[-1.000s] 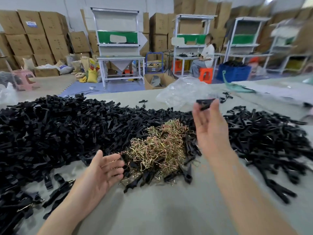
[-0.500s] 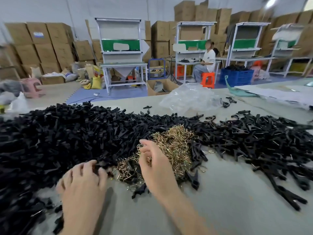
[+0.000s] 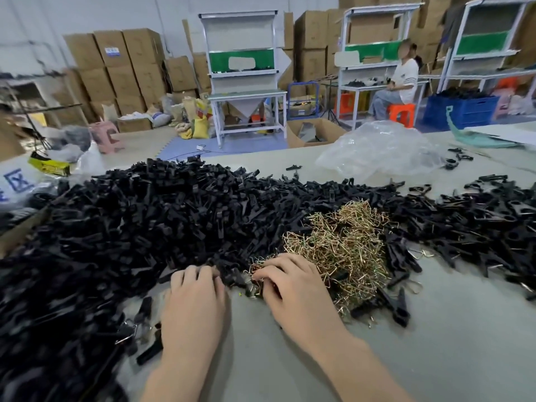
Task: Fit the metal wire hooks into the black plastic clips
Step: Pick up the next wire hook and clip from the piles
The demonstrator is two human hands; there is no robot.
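Left grip: left hand (image 3: 194,306) lies palm down on the table (image 3: 435,343), its fingers (image 3: 200,274) bent with the tips dug into the near fringe of the black clips (image 3: 150,227). Whether this grip has closed on a clip cannot be told.
Right grip: right hand (image 3: 293,291) lies palm down just beside the left, fingertips (image 3: 262,275) curled onto the near-left corner of the wire hooks (image 3: 345,245). Hooks lie under the tips, but whether one is pinched cannot be told.
Wire hooks: one brassy heap mid-table, with black clips on its left, far and right sides.
Black clips: a deep heap runs from the hooks to the left side of the view. A flatter spread of clips (image 3: 493,221) lies to the right, some showing wire.
Changed: a second ago the right hand was raised over the far side pinching one black clip, and the left lay palm up and open by the hooks. Half a second ago the right hand reached higher on the hook heap and the hands were further apart. Now both are low, palm down and close together.
Edges: the far table edge runs behind the clips, with a clear plastic bag (image 3: 380,149) near it.
Open room: bare table lies in front of the hooks, to the right of the right forearm down to the lower right corner, and between the two forearms.
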